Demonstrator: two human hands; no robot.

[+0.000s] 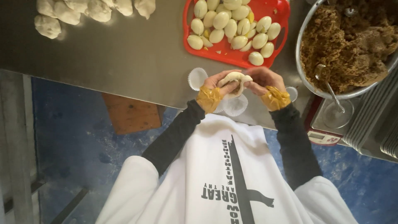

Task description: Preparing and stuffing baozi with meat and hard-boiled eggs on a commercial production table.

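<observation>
My left hand (216, 82) and my right hand (262, 79) together hold a pale piece of dough (234, 77), folded around something brown. They are just above the near edge of the steel table (124, 54). Yellowish-brown tape wraps both wrists. White paper cups lie around my hands: one on the left (197, 78), one below them (236, 106), and one on the right (293, 93), partly hidden by my wrist.
A red tray (207, 52) of several peeled egg halves sits just beyond my hands. On the right, a big metal bowl (299, 62) of brown filling with a spoon (329, 89) stands on a scale (323, 136). Dough lumps (83, 10) lie far left. A wooden stool (130, 114) stands under the table.
</observation>
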